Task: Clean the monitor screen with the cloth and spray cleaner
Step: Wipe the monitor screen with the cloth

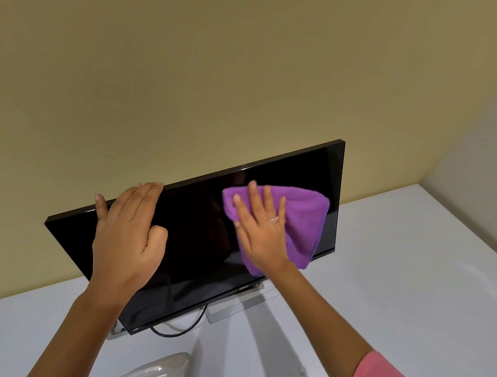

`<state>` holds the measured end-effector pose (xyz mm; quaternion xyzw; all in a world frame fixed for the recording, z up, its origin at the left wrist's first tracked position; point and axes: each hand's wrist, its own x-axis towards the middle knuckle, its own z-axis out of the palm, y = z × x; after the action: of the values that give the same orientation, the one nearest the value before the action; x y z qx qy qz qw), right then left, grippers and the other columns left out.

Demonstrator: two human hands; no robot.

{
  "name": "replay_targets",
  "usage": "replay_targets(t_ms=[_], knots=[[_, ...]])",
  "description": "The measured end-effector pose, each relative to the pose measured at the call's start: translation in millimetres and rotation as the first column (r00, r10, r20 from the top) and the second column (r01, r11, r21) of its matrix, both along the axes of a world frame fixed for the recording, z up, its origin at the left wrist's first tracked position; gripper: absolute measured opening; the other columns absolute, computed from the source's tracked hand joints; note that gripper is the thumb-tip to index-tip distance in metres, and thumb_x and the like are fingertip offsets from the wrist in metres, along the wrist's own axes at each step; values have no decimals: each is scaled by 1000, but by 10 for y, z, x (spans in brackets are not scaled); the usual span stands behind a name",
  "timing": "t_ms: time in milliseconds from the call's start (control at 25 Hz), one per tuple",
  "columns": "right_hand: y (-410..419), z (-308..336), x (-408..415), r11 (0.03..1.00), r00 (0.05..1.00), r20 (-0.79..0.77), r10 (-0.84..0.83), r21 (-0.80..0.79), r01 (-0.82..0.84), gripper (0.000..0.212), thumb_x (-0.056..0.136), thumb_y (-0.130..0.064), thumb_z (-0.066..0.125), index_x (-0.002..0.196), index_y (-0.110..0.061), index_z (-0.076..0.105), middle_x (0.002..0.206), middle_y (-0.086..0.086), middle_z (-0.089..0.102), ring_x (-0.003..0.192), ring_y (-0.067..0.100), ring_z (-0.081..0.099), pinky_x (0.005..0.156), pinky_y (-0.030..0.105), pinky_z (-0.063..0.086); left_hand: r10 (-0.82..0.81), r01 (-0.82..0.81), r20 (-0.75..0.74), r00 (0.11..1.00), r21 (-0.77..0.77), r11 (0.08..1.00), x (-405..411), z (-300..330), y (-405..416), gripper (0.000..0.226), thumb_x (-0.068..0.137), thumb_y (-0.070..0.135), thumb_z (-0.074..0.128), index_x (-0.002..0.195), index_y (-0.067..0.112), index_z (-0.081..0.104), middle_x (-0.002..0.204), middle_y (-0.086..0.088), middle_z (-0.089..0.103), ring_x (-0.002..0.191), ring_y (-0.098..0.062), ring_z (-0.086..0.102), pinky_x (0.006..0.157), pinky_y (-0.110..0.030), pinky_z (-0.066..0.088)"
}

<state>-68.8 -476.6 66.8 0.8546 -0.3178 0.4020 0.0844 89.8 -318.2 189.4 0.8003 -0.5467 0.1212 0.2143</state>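
l hand grips monitor top; r hand flat, fingers wide, on cloth.

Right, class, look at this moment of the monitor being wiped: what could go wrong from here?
1. The left hand grips the top edge of the monitor with its thumb on the screen, so it may leave fresh smudges.
2. The right hand presses the purple cloth flat on the glass; too hard a push could strain the panel or rock the stand.
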Motion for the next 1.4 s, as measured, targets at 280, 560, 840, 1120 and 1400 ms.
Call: replay_targets(t_ms=[280,560,840,1120,1400], knots=[[-668,483,-393,903,903,344,-256,420,96,53,102,-35,23,152,-22,15,161,6,9,148,25,0,118,53,1,1,-1,13,1000,7,1000,20,-15,-27,68,72,20,28,138,9,45,139,-10,51,134,-27,37,115,-53,0],[-563,71,-520,741,714,485,-504,668,69,55,103,-41,20,153,-22,7,162,-1,5,149,17,0,120,45,2,-7,7,25,1000,13,1000,46,-12,-48,68,73,21,27,138,10,45,139,-10,51,134,-28,37,115,-54,0],[-81,-695,-698,529,600,405,-690,848,36,61,101,-42,24,153,-16,5,162,4,8,148,25,8,119,46,17,-32,32,27,999,-5,999,72,-24,-40,68,73,20,28,138,9,46,139,-10,51,134,-28,38,114,-52,-1],[258,-978,-590,409,655,248,-714,907,102,59,102,-34,31,153,-15,8,160,8,17,144,30,24,115,45,30,-42,42,30,999,18,999,60,5,15,66,75,21,28,138,8,45,140,-10,50,133,-30,39,115,-57,6],[225,-904,-771,339,375,341,-862,938,-72,35,95,-49,47,119,-24,39,106,7,51,83,17,60,56,21,43,-68,67,37,997,36,997,100,25,47,66,77,22,27,141,9,43,143,-10,48,135,-29,37,115,-56,7]])
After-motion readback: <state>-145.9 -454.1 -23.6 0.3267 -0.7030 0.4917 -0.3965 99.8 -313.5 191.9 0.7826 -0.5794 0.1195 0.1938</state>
